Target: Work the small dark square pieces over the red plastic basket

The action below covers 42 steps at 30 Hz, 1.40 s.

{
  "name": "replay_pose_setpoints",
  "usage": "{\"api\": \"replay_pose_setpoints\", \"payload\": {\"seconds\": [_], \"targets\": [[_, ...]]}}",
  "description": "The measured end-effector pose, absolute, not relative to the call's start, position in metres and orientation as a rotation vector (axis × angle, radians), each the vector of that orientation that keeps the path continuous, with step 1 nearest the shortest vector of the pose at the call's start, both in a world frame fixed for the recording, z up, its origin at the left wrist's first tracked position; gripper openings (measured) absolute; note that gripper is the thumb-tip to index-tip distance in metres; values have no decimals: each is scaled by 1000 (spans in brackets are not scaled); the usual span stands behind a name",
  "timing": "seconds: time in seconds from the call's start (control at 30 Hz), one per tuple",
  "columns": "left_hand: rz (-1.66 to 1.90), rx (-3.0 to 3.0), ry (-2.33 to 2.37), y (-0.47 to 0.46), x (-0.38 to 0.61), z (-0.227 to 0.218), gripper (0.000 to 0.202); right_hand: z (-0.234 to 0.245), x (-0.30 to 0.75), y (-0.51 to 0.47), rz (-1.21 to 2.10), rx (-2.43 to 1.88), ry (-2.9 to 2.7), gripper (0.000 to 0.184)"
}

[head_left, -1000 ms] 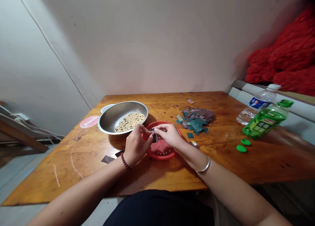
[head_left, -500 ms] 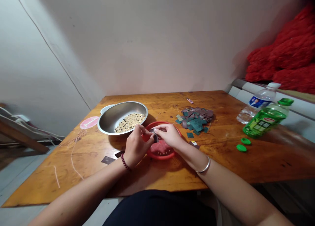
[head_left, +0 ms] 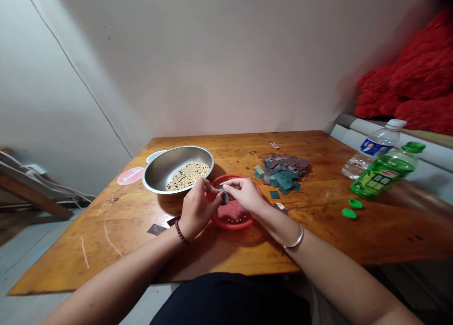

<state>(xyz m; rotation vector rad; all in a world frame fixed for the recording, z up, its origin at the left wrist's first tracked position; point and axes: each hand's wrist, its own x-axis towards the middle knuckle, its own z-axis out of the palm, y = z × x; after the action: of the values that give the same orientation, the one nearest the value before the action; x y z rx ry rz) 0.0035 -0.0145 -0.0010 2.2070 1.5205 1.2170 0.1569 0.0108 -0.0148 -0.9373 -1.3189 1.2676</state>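
Note:
Both my hands meet over a red plastic basket [head_left: 236,226], thumbs and fingers pinched around a small dark square of sandpaper-like sheet [head_left: 225,198]. My left hand [head_left: 198,206], with a beaded bracelet at its wrist, grips its left side. From the right, my right hand [head_left: 244,193] pinches its upper edge; a silver bangle circles that wrist. A few small pale beads [head_left: 238,219] lie in the basket's bottom. Behind my left hand stands a steel bowl [head_left: 155,176] holding many tan and dark beads [head_left: 187,176]. The fingertips partly hide the dark square.
A heap of green and brown squares [head_left: 283,171] lies right of the basket. Farther right are a water bottle [head_left: 370,148], a green drink bottle [head_left: 385,174] and two green caps [head_left: 349,213]. Loose dark squares [head_left: 156,229] and pale string [head_left: 108,226] lie at left.
The view has shifted very slightly. Both hands stay in nearly the same place over the basket, still pinching the dark square.

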Motion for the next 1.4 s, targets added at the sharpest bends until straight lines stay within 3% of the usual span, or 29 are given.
{"api": "replay_pose_setpoints", "payload": {"seconds": [1.4], "targets": [[1176, 2275, 1570, -15, 5, -1, 20, -16, 156, 12, 1271, -980, -1269, 27]]}}
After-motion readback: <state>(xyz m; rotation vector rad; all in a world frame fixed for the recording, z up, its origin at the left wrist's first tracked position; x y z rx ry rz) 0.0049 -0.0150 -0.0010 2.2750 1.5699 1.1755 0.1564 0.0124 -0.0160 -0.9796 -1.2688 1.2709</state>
